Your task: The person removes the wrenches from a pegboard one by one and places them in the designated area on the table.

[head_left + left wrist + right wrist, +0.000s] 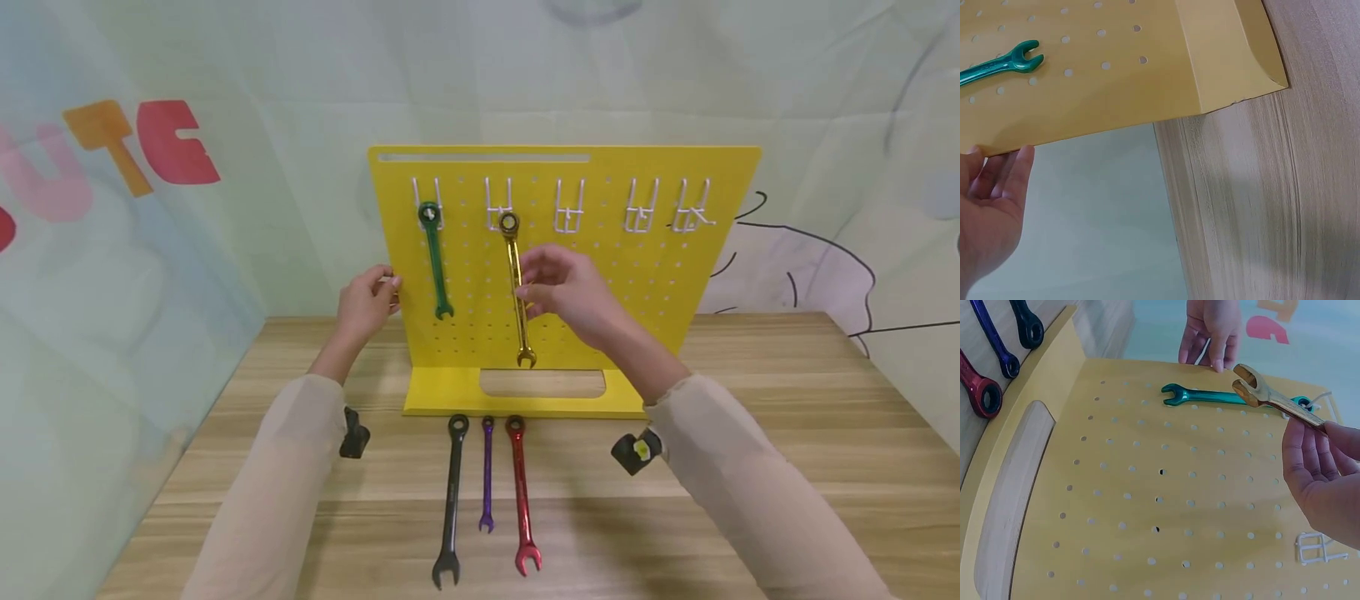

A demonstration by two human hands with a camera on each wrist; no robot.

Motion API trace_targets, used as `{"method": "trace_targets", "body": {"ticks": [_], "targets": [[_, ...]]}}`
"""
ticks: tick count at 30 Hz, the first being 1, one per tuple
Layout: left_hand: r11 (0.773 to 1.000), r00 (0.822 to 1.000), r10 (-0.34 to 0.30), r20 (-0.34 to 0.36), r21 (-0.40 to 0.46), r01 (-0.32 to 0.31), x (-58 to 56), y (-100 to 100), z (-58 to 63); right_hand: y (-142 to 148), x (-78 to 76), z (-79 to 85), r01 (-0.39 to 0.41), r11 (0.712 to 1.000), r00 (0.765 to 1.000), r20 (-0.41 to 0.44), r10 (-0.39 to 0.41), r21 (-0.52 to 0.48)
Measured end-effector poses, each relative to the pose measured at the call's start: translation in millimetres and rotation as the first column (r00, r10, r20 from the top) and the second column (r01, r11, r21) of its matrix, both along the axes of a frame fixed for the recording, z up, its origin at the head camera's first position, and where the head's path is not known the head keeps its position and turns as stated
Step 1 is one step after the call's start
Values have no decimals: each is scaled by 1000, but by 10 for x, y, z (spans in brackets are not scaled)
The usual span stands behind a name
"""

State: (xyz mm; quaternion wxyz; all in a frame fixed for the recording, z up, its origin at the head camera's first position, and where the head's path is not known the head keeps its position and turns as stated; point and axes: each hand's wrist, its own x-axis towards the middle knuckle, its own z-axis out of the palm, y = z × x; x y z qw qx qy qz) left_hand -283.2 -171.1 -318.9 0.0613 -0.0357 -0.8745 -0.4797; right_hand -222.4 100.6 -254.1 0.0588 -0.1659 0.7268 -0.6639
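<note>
"Holding what, that right hand (564,287)?"

"A gold combination wrench (522,325). Thumb and fingers pinch it around mid-shaft, ring end up and open end down, in front of the yellow pegboard (480,292)."

"Is its ring on a hook?"

"I cannot tell. In the head view it overlaps the lower right of the second hook (495,208) from the left, but the contact is hard to make out."

"And the left hand (366,304)?"

"At the pegboard's left edge, its thumb and fingers pinching that edge."

"What hangs beside the gold one?"

"A green combination wrench (437,267), on the leftmost hook (438,192), ring up, its open end slanting a little right. Over to the right are a middle hook (568,211), a fourth hook (639,208) and a rightmost hook (692,210)."

"And down on the worktop (787,417)?"

"Three wrenches lie apart on the near side of the pegboard: a dark grey wrench (452,500) left, a smaller purple wrench (487,475) between, a red wrench (522,492) right. Ring ends point far, open ends near."
</note>
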Motion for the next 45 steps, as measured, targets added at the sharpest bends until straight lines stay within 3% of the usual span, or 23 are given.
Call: {"method": "trace_targets", "body": {"ticks": [13,19,25,32,38,45], "targets": [[1000,1000,-9,-5,6,9,7,9,8,61,74,25,-9,998,1000,5,9,57],[1000,1000,-10,-6,-6,10,8,5,4,112,104,-56,-17,995,999,34,14,102],[1000,1000,-16,-4,1,16,10,2,4,171,136,-297,-49,986,995,93,34,159],[1000,1000,-16,1,-6,16,7,-1,4,232,224,-695,-105,978,981,183,72,178],[1000,1000,-13,1,-7,13,9,3,1,288,323,-1011,-138,970,958,277,79,201],[1000,1000,-8,3,6,8,0,-1,-2,336,445,-1273,-136,964,932,359,47,227]]}}
